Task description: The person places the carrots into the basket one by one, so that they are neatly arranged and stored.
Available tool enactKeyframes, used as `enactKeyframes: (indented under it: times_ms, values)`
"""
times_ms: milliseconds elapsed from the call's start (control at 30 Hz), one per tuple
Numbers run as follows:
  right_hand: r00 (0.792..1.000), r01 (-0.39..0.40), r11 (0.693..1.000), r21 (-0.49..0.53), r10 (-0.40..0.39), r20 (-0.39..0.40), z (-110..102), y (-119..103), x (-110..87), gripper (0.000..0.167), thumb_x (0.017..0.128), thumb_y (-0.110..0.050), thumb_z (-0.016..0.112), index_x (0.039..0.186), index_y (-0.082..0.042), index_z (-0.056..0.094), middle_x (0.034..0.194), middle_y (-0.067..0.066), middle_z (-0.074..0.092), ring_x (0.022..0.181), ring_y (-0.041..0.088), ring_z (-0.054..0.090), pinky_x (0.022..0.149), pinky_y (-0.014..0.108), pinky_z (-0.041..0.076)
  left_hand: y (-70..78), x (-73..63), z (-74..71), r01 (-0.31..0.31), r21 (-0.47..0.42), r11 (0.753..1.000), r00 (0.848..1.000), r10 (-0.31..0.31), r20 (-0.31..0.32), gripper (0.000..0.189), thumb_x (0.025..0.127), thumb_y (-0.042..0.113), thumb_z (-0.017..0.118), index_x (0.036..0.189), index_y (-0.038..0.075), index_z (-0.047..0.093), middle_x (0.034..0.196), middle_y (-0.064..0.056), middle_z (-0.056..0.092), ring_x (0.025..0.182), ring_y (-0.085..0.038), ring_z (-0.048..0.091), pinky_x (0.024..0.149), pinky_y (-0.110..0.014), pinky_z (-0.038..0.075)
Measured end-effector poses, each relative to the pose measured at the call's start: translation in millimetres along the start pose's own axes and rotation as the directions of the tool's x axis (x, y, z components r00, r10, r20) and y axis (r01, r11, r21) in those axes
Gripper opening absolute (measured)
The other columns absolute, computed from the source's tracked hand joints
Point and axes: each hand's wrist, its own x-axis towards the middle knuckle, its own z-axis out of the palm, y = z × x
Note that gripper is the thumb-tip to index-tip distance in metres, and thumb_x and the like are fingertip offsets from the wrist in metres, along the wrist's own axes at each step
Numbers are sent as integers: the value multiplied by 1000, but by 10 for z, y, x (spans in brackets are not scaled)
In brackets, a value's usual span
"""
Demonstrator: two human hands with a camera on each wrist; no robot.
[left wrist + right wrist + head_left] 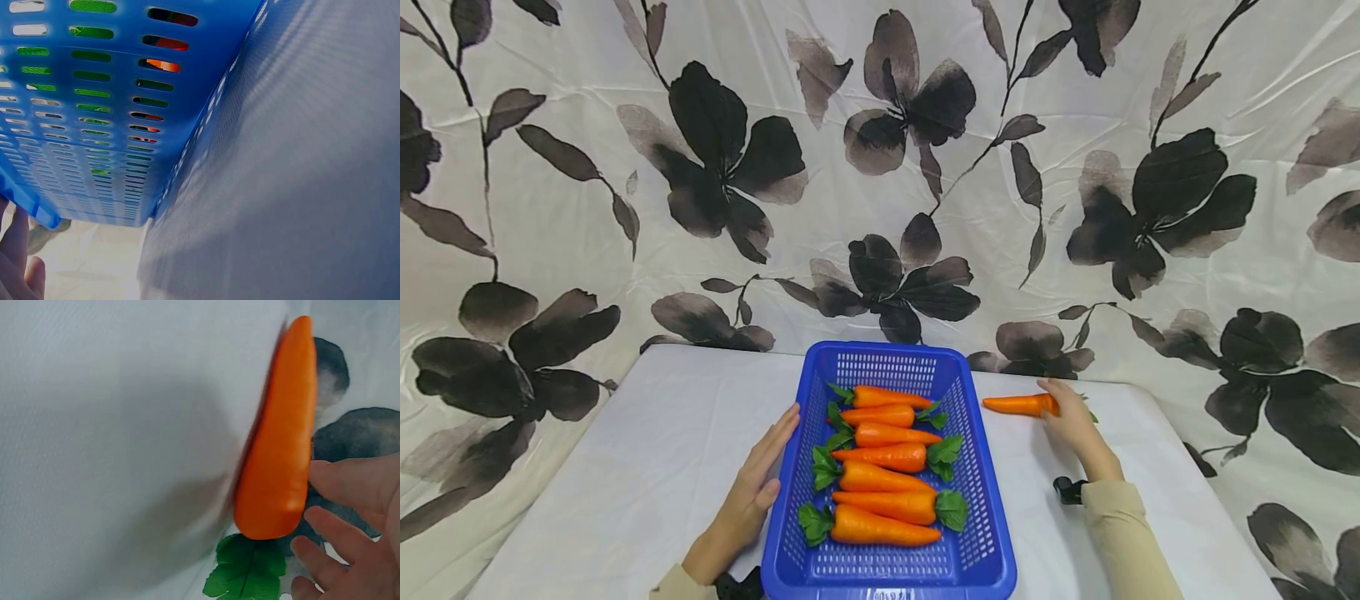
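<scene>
My left hand (745, 492) lies flat along the left side of a blue plastic basket (992, 508), its fingers straight and touching the rim. In the left wrist view, the fingers (19, 240) show at the rim's far end. Several orange carrots (880, 527) with green leafy tops lie crosswise in a row inside the basket. To the right of it, my right hand (1071, 421) is over a single carrot (1011, 405) on the table. From the right wrist, this carrot (275, 437) shows whole, with fingertips (322, 472) right at its edge, spread and loosely extended.
A white cloth covers the table (625, 467) on both sides of the basket. Behind its far edge hangs a pale curtain (820, 217) printed with dark flowers. Black straps (1067, 491) hold cameras at both wrists.
</scene>
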Motion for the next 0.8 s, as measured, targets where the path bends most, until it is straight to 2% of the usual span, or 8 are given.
enactKeyframes:
  times_ms: [133,233,400,600,800]
  values:
    - [1000,5,996,-92,-4,14,50,16,21,50,79,13,60,129,8,59,136,36,49,125,55,44,106,66,31,-1,-1,0,-1,-2,1000,1000,1,-1,66,106,41,31,149,-8,34,157,-26,29,148,-37,23,120,-30,10]
    - [1000,-6,993,-118,7,7,77,13,18,50,78,16,60,127,6,62,135,35,51,124,54,46,106,65,32,1,-5,3,12,-6,1000,1000,-12,6,66,106,41,31,150,-7,33,158,-25,29,147,-38,23,120,-30,10]
    - [999,-35,992,-125,31,-31,104,0,0,49,78,19,60,125,4,64,133,32,53,123,52,48,105,63,34,6,-7,5,24,-8,1000,1000,-23,12,65,105,41,32,151,-6,32,158,-24,28,146,-40,23,120,-29,9]
    - [997,-54,990,-128,46,-63,150,38,-24,46,79,20,57,120,2,67,123,29,60,114,48,55,100,61,41,10,4,0,18,-3,1000,1000,-18,12,65,105,41,32,151,-6,33,158,-24,28,146,-42,24,120,-29,10]
    - [995,-59,993,-106,51,-80,167,60,-33,46,78,20,55,119,2,67,121,28,61,112,48,55,99,61,42,14,4,-7,35,-2,999,999,-35,17,65,105,41,33,151,-5,32,158,-24,28,148,-37,22,119,-28,9]
